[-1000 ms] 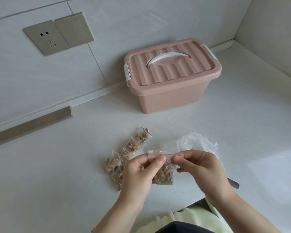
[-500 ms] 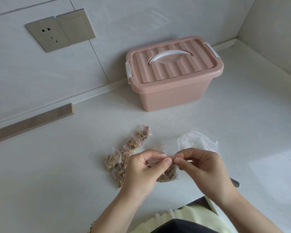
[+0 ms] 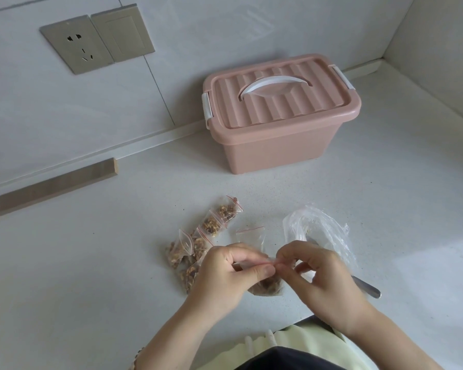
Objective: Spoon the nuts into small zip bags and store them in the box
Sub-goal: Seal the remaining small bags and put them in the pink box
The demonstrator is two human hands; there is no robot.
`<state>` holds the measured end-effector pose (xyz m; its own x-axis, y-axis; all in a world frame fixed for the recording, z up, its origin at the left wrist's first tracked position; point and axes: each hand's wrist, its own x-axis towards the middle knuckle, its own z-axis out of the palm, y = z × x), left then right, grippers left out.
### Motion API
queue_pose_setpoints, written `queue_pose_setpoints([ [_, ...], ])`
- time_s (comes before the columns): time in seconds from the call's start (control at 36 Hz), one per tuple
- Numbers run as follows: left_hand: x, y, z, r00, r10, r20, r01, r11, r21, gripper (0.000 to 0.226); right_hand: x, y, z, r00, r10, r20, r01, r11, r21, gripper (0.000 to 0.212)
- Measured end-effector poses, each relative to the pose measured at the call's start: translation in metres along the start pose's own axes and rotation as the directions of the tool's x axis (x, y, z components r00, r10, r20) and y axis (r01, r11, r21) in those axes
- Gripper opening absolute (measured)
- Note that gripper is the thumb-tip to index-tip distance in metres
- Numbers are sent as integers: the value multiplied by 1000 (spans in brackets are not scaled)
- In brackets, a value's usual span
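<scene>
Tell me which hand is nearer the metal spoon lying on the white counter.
Right. The right hand sits directly over the metal spoon, hiding part of it; the left hand is farther left, beyond the small nut-filled zip bag both hands pinch.

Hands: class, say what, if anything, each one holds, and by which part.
The left hand and the right hand both pinch one zip bag of nuts by its red top strip.

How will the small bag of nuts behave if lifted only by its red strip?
The small bag is thin clear film, so it will likely hang floppy, with the nuts sagging to the bottom. It looks light: the left hand and right hand hold it by fingertip pinches alone. The film looks smooth, so it may slip from a loose grip.
</scene>
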<state>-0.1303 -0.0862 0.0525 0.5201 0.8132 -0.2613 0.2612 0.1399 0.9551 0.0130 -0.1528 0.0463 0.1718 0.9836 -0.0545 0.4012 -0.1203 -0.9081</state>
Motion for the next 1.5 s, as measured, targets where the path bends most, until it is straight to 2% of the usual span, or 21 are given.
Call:
queue_pose_setpoints([
  [0.11,-1,-8,0,998,10,-54,-8,999,49,31,0,6,5,997,-74,19,76,984,-160,19],
  [0.28,0,-15,-10,991,105,-78,-85,971,222,32,5,10,2,994,-105,38,111,969,-220,7],
  [0.42,1,-23,-16,986,91,-142,-56,970,236,29,10,12,1,995,-84,53,94,967,-237,11],
  [0.61,15,-40,-27,963,-35,-268,77,986,147,22,29,19,9,998,-12,68,29,967,-254,15],
  [0.67,21,-50,-33,947,-72,-314,122,982,141,27,41,22,13,998,20,68,-1,961,-275,14],
  [0.81,35,-74,-53,948,-141,-286,198,964,180,20,79,35,23,997,69,21,-59,948,-312,7],
  [0.92,43,-99,-89,934,56,-352,134,860,493,40,108,52,18,991,72,-110,-104,943,-315,6],
  [1.0,46,-118,-114,960,9,-279,175,761,625,50,119,67,19,993,84,-85,-112,901,-420,5],
  [1.11,49,-124,-125,985,-69,-158,165,645,746,35,115,83,29,976,212,52,-150,823,-547,10],
  [1.19,54,-128,-131,994,16,-109,80,571,817,14,106,88,36,944,303,133,-159,767,-622,12],
  [1.28,56,-128,-139,995,62,-78,32,544,838,18,95,83,37,958,259,120,-141,795,-590,10],
  [1.39,47,-107,-142,987,150,-62,-33,560,828,19,81,66,33,989,148,18,-127,901,-416,9],
  [1.44,39,-90,-135,977,203,-66,-73,608,791,19,74,54,32,994,106,7,-98,941,-325,19],
  [1.5,31,-71,-123,968,240,-70,-112,667,736,15,67,42,32,999,17,43,-6,968,-250,35],
])
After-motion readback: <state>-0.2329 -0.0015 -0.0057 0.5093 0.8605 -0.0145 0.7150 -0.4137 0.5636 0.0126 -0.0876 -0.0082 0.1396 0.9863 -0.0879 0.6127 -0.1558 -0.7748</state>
